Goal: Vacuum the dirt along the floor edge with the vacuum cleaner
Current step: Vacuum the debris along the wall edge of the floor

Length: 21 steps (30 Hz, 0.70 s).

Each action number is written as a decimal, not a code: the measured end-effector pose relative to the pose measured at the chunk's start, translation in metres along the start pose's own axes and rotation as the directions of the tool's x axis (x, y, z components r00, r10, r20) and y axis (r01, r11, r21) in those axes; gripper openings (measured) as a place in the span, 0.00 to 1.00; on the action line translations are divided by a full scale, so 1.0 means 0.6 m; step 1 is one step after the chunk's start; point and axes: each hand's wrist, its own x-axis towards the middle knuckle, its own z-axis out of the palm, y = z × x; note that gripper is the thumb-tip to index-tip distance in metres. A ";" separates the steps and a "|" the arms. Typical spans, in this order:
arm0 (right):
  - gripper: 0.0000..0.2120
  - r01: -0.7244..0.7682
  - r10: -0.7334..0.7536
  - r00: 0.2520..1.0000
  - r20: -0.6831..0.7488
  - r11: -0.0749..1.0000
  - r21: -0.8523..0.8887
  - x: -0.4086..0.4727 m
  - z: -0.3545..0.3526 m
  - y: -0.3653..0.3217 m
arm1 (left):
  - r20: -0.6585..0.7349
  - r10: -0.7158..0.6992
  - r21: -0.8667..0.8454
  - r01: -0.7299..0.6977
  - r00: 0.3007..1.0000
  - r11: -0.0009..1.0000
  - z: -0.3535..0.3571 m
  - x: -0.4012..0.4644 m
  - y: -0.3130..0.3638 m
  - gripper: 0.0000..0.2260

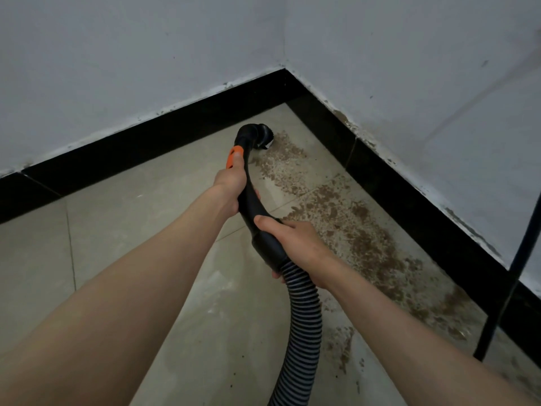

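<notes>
**Nozzle at the far corner**

A dark cable (515, 276) hangs at the right wall. Brown dirt (345, 218) trails along the black skirting (409, 194). Your left hand (231, 183) grips the vacuum handle (248, 183); your right hand (295, 241) grips its near end by the hose (304, 312).

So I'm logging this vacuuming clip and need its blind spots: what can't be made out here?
All in the head view:
- Vacuum body: out of frame; the ribbed hose runs off the bottom edge.
- Nozzle mouth: faces away, so contact with the dirt is unclear.
- Left hand fingers: wrapped behind the black handle.
- Right hand fingers: mostly hidden under the cuff.
- Black cord: both ends cut off.
</notes>
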 end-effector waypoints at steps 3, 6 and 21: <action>0.18 0.005 -0.005 1.000 -0.030 1.000 0.024 0.012 -0.019 -0.005 | 0.013 0.022 0.045 -0.022 1.000 0.999 0.027 0.012 0.007 0.25; 0.18 0.018 -0.016 0.999 -0.049 0.999 0.033 0.028 -0.031 -0.017 | 0.021 0.044 0.067 -0.045 0.999 0.997 0.047 0.029 0.021 0.26; 0.19 -0.003 0.026 0.995 -0.094 0.972 0.234 0.023 -0.047 0.004 | 0.097 0.116 0.270 -0.138 0.988 0.953 0.104 0.047 0.026 0.28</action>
